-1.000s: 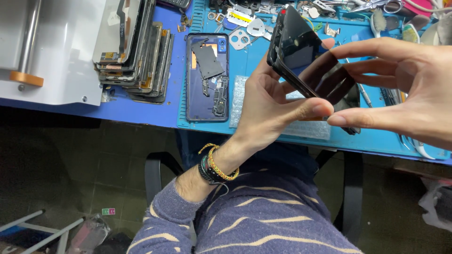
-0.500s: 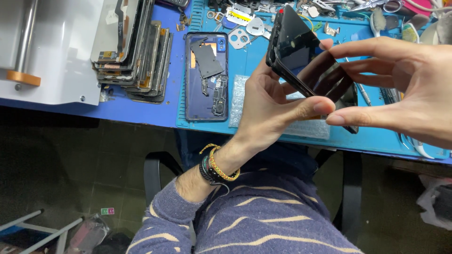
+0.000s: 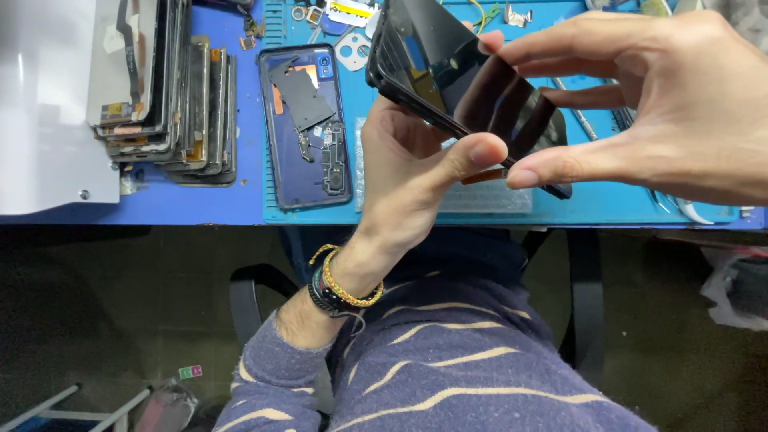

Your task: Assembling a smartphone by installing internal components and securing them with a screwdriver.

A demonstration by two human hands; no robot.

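1. Head view: left hand (image 3: 416,172) and right hand (image 3: 656,112) both pinch a black phone (image 3: 464,88), held tilted above the blue mat (image 3: 560,208).
2. Opened phone (image 3: 308,128) lies flat on the mat; screen stack (image 3: 168,88) left of it.

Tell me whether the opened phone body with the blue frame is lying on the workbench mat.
Yes, the opened phone body lies flat on the blue mat, left of both hands holding the black phone screen.

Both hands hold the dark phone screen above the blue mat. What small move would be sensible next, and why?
Probably lower the phone screen toward the blue mat. The left hand and right hand pinch it only at its edges, tilted in the air above tools and an opened phone body.
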